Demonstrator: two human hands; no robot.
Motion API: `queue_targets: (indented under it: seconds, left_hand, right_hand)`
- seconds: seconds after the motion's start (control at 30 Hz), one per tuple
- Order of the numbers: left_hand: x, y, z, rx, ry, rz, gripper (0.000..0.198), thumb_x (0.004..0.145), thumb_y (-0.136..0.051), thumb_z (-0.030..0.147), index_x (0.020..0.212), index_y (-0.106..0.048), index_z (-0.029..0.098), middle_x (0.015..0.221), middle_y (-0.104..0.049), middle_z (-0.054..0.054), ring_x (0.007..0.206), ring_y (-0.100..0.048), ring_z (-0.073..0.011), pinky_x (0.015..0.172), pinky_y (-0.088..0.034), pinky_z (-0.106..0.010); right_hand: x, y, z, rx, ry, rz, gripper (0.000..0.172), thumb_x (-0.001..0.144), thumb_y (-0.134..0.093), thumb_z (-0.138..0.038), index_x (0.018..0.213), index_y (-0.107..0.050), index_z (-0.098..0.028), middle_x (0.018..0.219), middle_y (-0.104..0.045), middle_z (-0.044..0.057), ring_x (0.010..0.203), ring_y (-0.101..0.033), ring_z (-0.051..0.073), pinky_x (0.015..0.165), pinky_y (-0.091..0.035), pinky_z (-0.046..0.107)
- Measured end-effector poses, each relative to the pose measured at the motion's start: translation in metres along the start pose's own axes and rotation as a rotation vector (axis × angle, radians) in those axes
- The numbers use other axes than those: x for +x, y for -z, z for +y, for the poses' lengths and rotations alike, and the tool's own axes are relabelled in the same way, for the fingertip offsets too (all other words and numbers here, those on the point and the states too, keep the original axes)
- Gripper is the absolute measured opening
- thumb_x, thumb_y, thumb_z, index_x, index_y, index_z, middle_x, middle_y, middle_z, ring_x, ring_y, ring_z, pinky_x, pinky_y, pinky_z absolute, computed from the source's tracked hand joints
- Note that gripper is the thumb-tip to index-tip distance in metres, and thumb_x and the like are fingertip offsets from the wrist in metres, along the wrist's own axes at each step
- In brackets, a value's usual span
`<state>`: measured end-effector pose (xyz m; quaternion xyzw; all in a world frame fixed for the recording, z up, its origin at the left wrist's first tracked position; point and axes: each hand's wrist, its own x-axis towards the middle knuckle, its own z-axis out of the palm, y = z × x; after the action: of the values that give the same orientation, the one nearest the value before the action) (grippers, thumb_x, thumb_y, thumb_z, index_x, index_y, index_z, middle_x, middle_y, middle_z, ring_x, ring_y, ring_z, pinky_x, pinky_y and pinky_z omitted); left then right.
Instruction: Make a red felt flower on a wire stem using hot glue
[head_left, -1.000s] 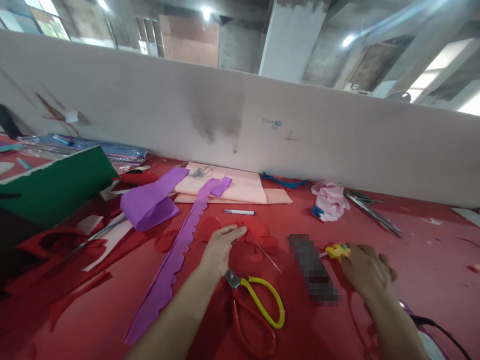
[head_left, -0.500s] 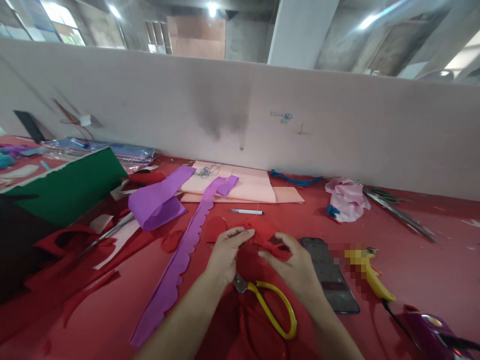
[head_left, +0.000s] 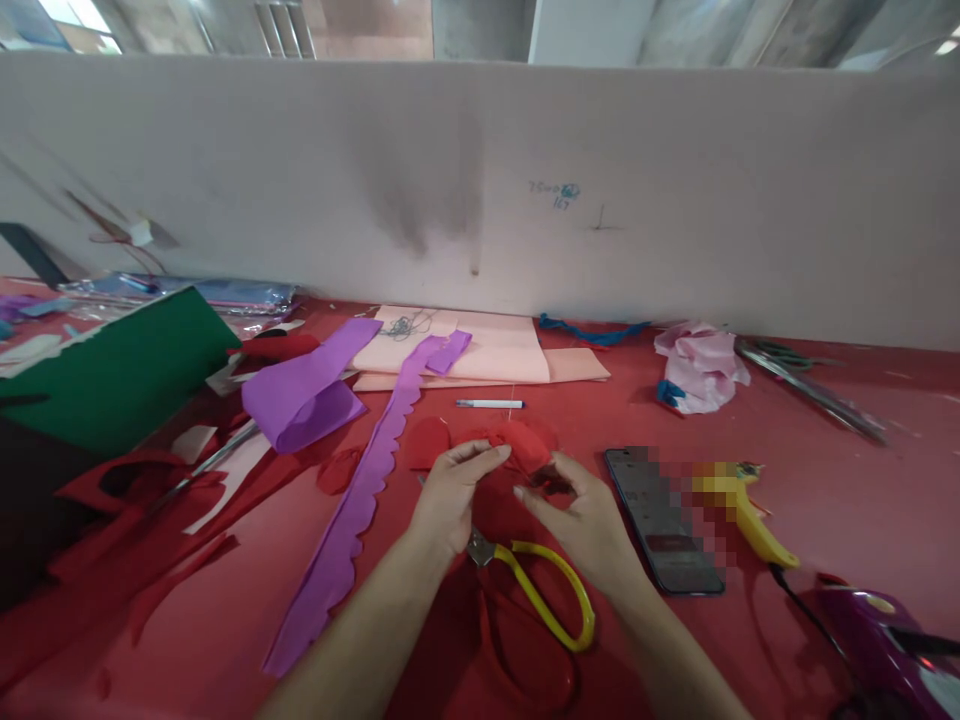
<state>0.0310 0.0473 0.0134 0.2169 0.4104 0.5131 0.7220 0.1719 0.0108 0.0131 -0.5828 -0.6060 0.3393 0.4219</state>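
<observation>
Between my hands, a small red cloth piece (head_left: 526,446) with a rounded edge is held just above the table. My left hand (head_left: 455,492) is closed, pinching its left side between thumb and fingers. At its right lower edge, my right hand (head_left: 589,512) has its fingers curled around the cloth, thumb a little apart from them; the fingertips are partly hidden. Below the hands lie scissors (head_left: 551,600) with one yellow and one red handle loop, blades mostly hidden under my left hand. Another rounded red piece (head_left: 429,443) rests just left of the held cloth.
A scalloped purple strip (head_left: 367,510) and a folded purple sheet (head_left: 300,400) lie left. Behind are pale pink sheets (head_left: 487,345) and a pen (head_left: 490,404). To the right are a phone (head_left: 667,530), a yellow glue gun (head_left: 754,520) and pink cloth (head_left: 701,365). A white partition (head_left: 337,180) closes the back.
The camera view has tilted downward, so the table's back objects and the partition sit higher. The held red cloth is turned up more, showing its rounded face; both hands keep nearly the same place.
</observation>
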Motion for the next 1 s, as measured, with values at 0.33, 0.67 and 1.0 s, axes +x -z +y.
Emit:
queue_targets:
  seconds: [0.33, 0.67, 1.0]
  left_hand:
    - [0.002, 0.002, -0.005, 0.004, -0.033, -0.023, 0.019, 0.055, -0.08, 0.021, 0.059, -0.063, 0.016, 0.06, -0.061, 0.003, 0.059, -0.053, -0.0079, 0.063, -0.04, -0.02]
    - [0.002, 0.0, -0.005, 0.018, -0.027, -0.007, 0.021, 0.054, -0.08, 0.021, 0.061, -0.062, 0.015, 0.061, -0.062, 0.003, 0.059, -0.053, -0.0075, 0.064, -0.039, -0.02]
    - [0.002, -0.001, -0.006, -0.006, -0.057, 0.026, 0.021, 0.054, -0.08, 0.021, 0.059, -0.061, 0.015, 0.061, -0.06, 0.003, 0.059, -0.053, -0.0076, 0.064, -0.039, -0.02]
  right_hand:
    - [0.003, -0.001, 0.006, 0.124, -0.022, -0.027, 0.017, 0.079, -0.059, -0.031, 0.082, -0.066, -0.016, 0.073, -0.067, 0.003, 0.076, -0.061, 0.019, 0.07, -0.047, 0.029]
    - [0.005, 0.003, 0.011, 0.141, -0.037, -0.074, 0.015, 0.078, -0.06, -0.033, 0.081, -0.064, -0.018, 0.075, -0.066, 0.002, 0.075, -0.06, 0.019, 0.069, -0.047, 0.029]
    - [-0.001, 0.001, -0.004, -0.116, -0.025, 0.012, 0.017, 0.075, -0.062, -0.031, 0.087, -0.061, -0.02, 0.087, -0.067, 0.004, 0.078, -0.061, 0.02, 0.071, -0.045, 0.031]
